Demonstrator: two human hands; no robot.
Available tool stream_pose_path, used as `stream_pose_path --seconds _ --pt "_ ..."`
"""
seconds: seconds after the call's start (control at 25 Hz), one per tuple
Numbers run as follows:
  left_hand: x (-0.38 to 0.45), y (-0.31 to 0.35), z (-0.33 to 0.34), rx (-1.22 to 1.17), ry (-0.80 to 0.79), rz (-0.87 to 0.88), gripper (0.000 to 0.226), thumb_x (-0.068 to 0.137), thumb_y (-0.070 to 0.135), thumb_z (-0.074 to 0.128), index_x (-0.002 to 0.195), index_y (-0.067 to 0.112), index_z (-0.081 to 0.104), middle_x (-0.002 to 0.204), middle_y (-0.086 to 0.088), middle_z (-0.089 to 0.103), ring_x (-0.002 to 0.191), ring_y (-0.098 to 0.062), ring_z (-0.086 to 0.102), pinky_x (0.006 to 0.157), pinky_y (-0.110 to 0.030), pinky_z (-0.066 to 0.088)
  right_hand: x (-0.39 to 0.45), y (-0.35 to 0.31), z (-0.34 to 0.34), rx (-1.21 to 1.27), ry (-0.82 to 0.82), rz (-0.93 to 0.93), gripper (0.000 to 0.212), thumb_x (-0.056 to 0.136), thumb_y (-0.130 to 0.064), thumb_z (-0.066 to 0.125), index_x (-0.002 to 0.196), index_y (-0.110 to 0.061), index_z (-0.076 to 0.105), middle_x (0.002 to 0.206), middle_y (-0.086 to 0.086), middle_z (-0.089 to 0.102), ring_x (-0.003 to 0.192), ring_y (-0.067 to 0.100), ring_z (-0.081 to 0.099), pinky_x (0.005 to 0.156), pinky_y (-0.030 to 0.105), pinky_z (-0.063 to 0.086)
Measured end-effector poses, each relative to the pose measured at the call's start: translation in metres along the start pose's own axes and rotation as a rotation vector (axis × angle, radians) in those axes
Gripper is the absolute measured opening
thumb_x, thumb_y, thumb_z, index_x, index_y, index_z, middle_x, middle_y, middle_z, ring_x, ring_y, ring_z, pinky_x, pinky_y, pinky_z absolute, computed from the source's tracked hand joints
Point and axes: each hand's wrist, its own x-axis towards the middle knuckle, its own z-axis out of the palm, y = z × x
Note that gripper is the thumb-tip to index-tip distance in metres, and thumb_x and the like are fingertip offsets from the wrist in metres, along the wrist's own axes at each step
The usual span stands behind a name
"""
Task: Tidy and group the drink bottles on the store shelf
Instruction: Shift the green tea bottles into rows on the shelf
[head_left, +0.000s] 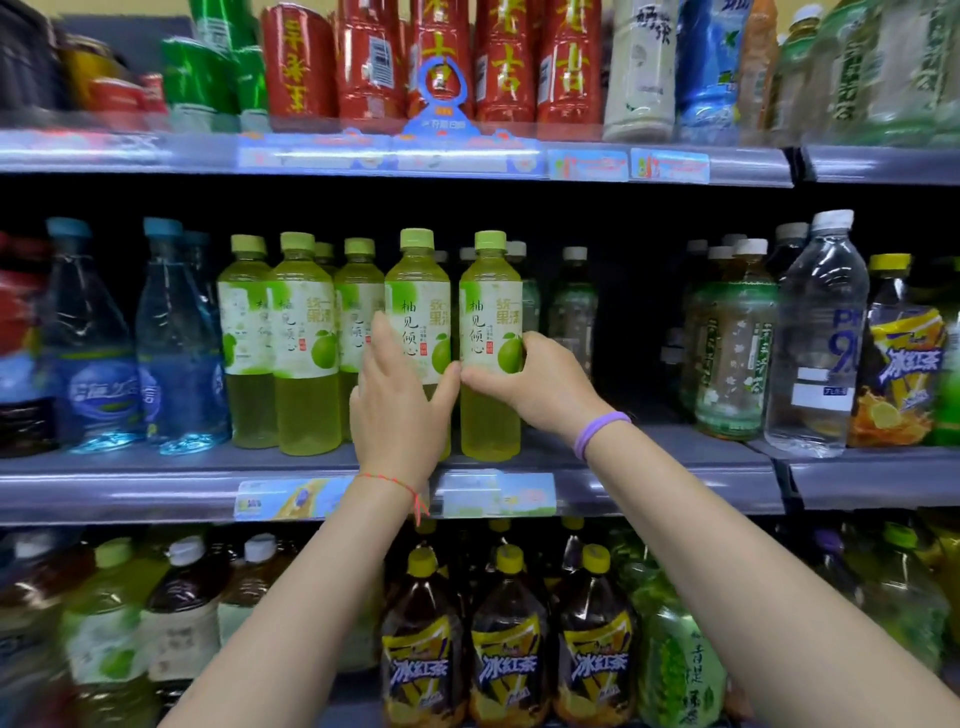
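Several pale-green pomelo drink bottles with green caps stand in a row on the middle shelf (156, 486). My left hand (397, 400) wraps around the lower part of one front bottle (417, 301). My right hand (530, 382) grips the bottle beside it (490, 312) from the right side, thumb across its front. Both bottles stand upright at the shelf's front edge, close together. More of the same bottles (304, 332) stand to the left, some set further back.
Blue water bottles (176, 338) stand left of the green ones. To the right is a dark gap, then jasmine tea bottles (735, 343), a clear water bottle (821, 332) and iced tea (898, 358). Red bottles (504, 62) fill the shelf above; large iced tea bottles (511, 644) the one below.
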Motion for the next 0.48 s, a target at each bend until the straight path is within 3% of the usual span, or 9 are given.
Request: stream_pose_path --seconds 0.24,0.48 --pt "0.001 -0.036 -0.026 0.145 0.093 -0.011 0.089 0.088 0.047 0.067 0.152 0.002 0.024 0.145 -0.018 0.045 0.131 -0.036 0.044 0.1 -0.05 0.041 0.002 -0.027 0.038 0.065 -0.045 -0.025 0.058 0.075 -0.055 0.077 0.117 -0.02 0.058 0.109 -0.008 0.067 0.095 0.009 0.064 0.084 0.035 0.058" --pt "0.001 -0.054 -0.038 0.186 0.222 0.05 0.069 0.088 0.039 0.069 0.141 0.004 0.042 0.134 -0.021 0.045 0.118 -0.037 0.046 0.092 -0.047 0.044 -0.001 -0.037 0.055 0.102 -0.083 -0.063 0.048 0.081 -0.055 0.071 0.115 -0.021 0.063 0.106 -0.013 0.067 0.093 0.002 0.062 0.079 0.023 0.053"
